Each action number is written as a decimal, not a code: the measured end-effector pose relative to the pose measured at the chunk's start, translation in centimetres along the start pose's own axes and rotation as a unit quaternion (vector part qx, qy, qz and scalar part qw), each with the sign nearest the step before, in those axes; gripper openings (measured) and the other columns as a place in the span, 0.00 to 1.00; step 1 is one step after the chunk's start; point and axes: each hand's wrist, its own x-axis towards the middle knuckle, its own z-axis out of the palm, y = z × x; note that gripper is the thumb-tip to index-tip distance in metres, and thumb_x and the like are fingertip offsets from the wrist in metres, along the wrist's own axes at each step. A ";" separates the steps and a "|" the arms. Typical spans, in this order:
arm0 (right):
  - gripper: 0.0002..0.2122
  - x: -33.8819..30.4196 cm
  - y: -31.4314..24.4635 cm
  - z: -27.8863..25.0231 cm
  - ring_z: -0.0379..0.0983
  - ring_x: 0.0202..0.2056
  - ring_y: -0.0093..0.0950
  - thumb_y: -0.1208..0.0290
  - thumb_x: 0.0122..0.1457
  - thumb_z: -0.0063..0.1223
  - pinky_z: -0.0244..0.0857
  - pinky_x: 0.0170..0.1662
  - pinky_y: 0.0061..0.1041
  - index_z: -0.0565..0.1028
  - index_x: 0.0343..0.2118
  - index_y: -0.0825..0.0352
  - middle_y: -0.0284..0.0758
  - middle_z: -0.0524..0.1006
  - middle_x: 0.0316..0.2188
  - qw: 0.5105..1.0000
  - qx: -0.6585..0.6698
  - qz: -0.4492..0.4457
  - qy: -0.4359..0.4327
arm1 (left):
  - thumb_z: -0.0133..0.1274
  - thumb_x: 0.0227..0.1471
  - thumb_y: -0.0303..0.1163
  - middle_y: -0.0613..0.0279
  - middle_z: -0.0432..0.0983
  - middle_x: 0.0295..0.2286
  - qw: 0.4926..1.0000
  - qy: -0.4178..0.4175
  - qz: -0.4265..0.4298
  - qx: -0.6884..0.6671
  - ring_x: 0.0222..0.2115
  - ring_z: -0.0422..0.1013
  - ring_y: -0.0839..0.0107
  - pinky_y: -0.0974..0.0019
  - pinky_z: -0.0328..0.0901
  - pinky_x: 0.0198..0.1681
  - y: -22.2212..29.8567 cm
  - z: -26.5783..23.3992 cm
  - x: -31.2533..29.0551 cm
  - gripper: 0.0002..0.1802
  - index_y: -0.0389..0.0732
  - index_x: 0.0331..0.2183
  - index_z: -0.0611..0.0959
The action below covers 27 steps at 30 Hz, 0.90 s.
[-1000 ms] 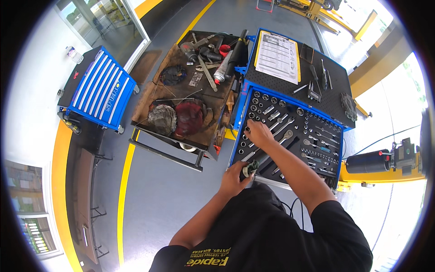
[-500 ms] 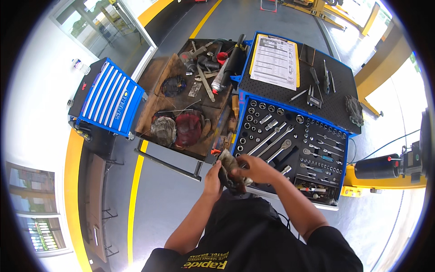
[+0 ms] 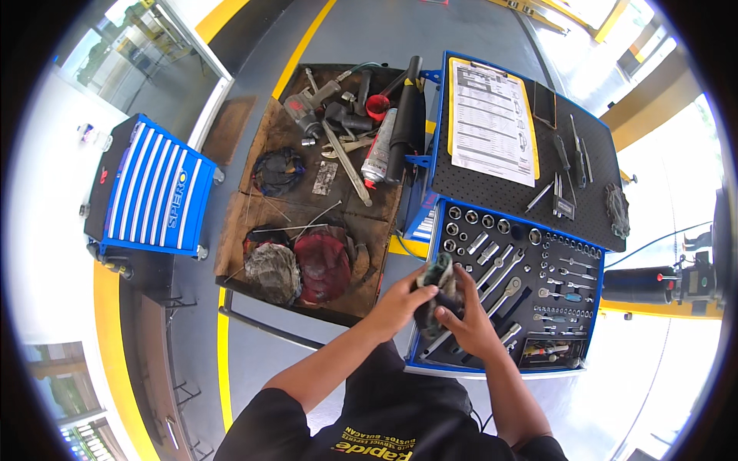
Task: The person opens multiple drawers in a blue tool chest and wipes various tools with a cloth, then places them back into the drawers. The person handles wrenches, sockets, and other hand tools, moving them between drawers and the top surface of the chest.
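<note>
Well to the left of the pulled-out drawer [image 3: 500, 373], a blue tool chest [image 3: 157, 192] stands on small wheels, likely so it can be rolled about.

Nearer, just left of the drawer, is a wood-lined cart [image 3: 369, 227]. An impact wrench [image 3: 304, 114], a metal bar [image 3: 346, 165], a red cup [image 3: 377, 106] and a spray can [image 3: 380, 154] lie there loosely, as if simply set down within reach. A grey bundle [image 3: 273, 274] and a dark red bundle [image 3: 323, 265] sit side by side in its near half.

Above the drawer's left side, you hold a dark, crumpled cloth [image 3: 437, 296]. Your left hand [image 3: 405, 301] grips its left side, thumb across the top; your right hand [image 3: 472, 326] curls narrowly around its right side. Using both hands probably keeps the limp cloth gathered; you cannot tell from here whether anything is wrapped inside.

In the drawer, sockets [image 3: 490, 220] and a ratchet [image 3: 509, 290] rest in dark cut-outs, apparently so each keeps its own place. Beyond the drawer, a yellow clipboard [image 3: 492, 123] lies flat on the cabinet top [image 3: 484, 194], its sheet uncovered, presumably for easy reading. To its right lies a screwdriver [image 3: 563, 154].
</note>
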 end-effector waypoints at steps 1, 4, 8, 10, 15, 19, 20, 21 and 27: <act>0.38 0.7 -0.1 1.0 0.66 0.64 0.36 0.64 0.66 0.63 0.61 0.66 0.35 0.54 0.72 0.65 0.48 0.66 0.65 0.994 -0.079 -0.048 0.060 | 0.57 0.61 0.31 0.60 0.74 0.54 1.000 -0.014 0.004 -0.006 0.55 0.69 0.74 0.66 0.61 0.62 0.3 0.2 0.5 0.36 0.35 0.68 0.67; 0.22 2.6 -0.2 1.7 0.74 0.58 0.34 0.67 0.72 0.53 0.65 0.63 0.33 0.66 0.65 0.67 0.43 0.76 0.57 0.976 0.173 0.059 0.120 | 0.60 0.54 0.26 0.58 0.69 0.60 0.997 -0.076 -0.015 -0.032 0.60 0.65 0.70 0.64 0.57 0.66 1.8 -0.9 0.4 0.45 0.36 0.70 0.61; 0.15 2.6 -0.3 -1.3 0.77 0.52 0.32 0.66 0.75 0.46 0.73 0.54 0.34 0.72 0.59 0.67 0.38 0.78 0.54 0.868 0.461 0.132 0.130 | 0.60 0.41 0.25 0.56 0.72 0.60 0.986 -0.108 -0.039 -0.124 0.60 0.69 0.64 0.59 0.62 0.65 5.7 -6.5 -0.3 0.49 0.39 0.68 0.68; 0.17 1.9 -0.2 -3.1 0.76 0.55 0.34 0.64 0.75 0.45 0.72 0.56 0.36 0.71 0.60 0.66 0.39 0.76 0.56 0.929 0.343 0.043 0.133 | 0.53 0.41 0.27 0.56 0.79 0.52 0.987 0.124 -0.057 -0.082 0.51 0.77 0.59 0.52 0.71 0.59 8.6 -11.1 -0.3 0.40 0.37 0.60 0.76; 0.23 -1.3 0.2 -5.3 0.70 0.63 0.37 0.58 0.75 0.43 0.64 0.65 0.44 0.66 0.66 0.66 0.39 0.73 0.61 0.863 0.473 0.043 0.171 | 0.52 0.44 0.26 0.60 0.81 0.44 0.928 0.320 0.158 0.108 0.47 0.75 0.67 0.65 0.68 0.53 14.6 -21.8 2.7 0.32 0.37 0.55 0.81; 0.25 -4.6 -0.1 -7.1 0.67 0.64 0.37 0.55 0.75 0.41 0.62 0.66 0.44 0.63 0.68 0.66 0.40 0.71 0.63 0.837 0.493 0.026 0.236 | 0.55 0.57 0.37 0.46 0.72 0.57 0.840 0.399 0.296 0.220 0.57 0.70 0.57 0.58 0.61 0.63 19.3 -29.7 11.6 0.39 0.29 0.64 0.66; 0.26 -5.6 -0.3 -7.6 0.67 0.64 0.37 0.55 0.75 0.41 0.62 0.66 0.45 0.63 0.68 0.66 0.40 0.71 0.63 0.836 0.491 0.026 0.244 | 0.56 0.58 0.47 0.40 0.67 0.61 0.816 0.407 0.277 0.303 0.63 0.63 0.52 0.58 0.54 0.67 19.3 -31.0 14.4 0.46 0.28 0.66 0.62; 0.26 -6.4 -0.5 -8.0 0.67 0.64 0.37 0.54 0.75 0.41 0.62 0.66 0.45 0.63 0.68 0.66 0.39 0.71 0.63 0.840 0.489 0.014 0.235 | 0.57 0.60 0.58 0.35 0.61 0.65 0.781 0.419 0.261 0.384 0.68 0.56 0.46 0.58 0.48 0.72 19.3 -32.2 17.1 0.54 0.26 0.69 0.57; 0.28 -12.0 -1.4 -8.9 0.67 0.64 0.38 0.54 0.74 0.43 0.60 0.67 0.44 0.62 0.69 0.66 0.40 0.69 0.65 0.852 0.433 -0.019 0.295 | 0.60 0.59 0.53 0.49 0.60 0.68 0.618 0.493 0.039 0.610 0.69 0.55 0.50 0.39 0.50 0.68 15.2 -34.1 24.3 0.54 0.36 0.72 0.52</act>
